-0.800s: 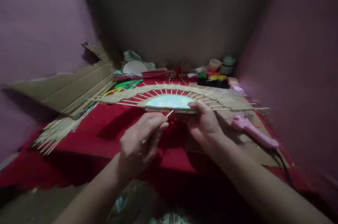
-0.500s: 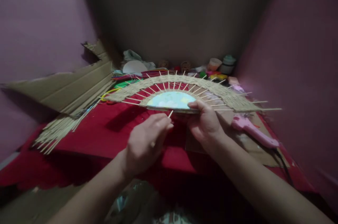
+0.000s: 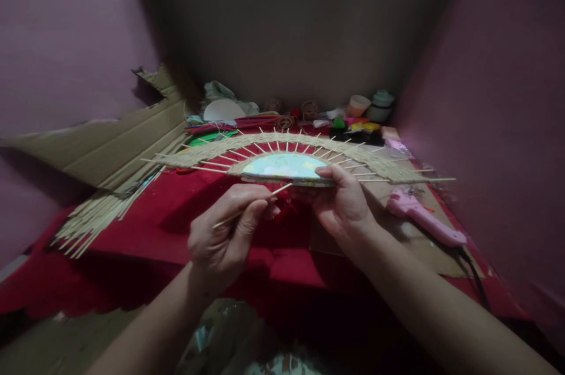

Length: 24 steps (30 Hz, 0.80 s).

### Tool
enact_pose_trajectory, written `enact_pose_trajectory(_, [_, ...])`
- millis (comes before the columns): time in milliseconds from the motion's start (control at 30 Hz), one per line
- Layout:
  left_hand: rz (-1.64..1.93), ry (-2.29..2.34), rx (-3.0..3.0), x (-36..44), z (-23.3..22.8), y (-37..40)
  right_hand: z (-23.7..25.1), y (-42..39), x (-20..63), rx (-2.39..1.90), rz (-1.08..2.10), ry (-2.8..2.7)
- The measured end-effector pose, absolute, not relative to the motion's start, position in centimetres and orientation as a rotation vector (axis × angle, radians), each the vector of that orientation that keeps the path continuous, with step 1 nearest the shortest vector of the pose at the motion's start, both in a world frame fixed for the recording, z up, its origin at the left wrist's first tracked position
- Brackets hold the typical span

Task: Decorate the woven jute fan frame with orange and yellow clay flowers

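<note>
My right hand (image 3: 342, 201) pinches the lower edge of a half-round woven fan (image 3: 229, 146), thumb on top and fingers underneath. The fan has a light-blue patterned half-disc (image 3: 285, 165) at its middle, thin sticks radiating outward and a woven band crossing them. My left hand (image 3: 232, 228) is closed on a thin wooden stick (image 3: 229, 220), whose tip points up and right to just below the half-disc's straight edge. Whether the tip touches that edge I cannot tell.
A bundle of thin sticks (image 3: 95, 216) and torn cardboard (image 3: 101, 145) lie at the left. On the right, a pink glue gun (image 3: 426, 221) with a black cord rests on cardboard. Twine balls, a cup (image 3: 357, 105) and a jar (image 3: 381, 105) stand at the back of the red cloth (image 3: 176, 228).
My left hand has moved left and turned, so more of the stick shows and it lies flatter. The fan has shifted slightly left and tilted in my right hand.
</note>
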<state>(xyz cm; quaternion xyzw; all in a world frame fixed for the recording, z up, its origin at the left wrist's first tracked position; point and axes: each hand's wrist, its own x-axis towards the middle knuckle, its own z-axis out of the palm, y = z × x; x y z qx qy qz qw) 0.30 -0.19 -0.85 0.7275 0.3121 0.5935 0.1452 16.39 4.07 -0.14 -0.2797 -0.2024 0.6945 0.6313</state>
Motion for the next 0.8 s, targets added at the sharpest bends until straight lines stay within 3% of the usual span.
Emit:
enact_pose_trajectory(433, [1.581,0.854,2.945,0.7,-1.3,0.6,-0.2,4.1,16.3,-0.672,1.617,-0.448])
enact_pose_trajectory(633, [1.738,1.025,1.902,0.8,-0.6,1.2,-0.2,4.1,16.4,-0.677,1.614,-0.509])
enact_pose_trajectory(800, [1.804,0.986,1.668,0.7,-0.6,1.0,-0.1,4.0,16.3,-0.665,1.611,-0.5])
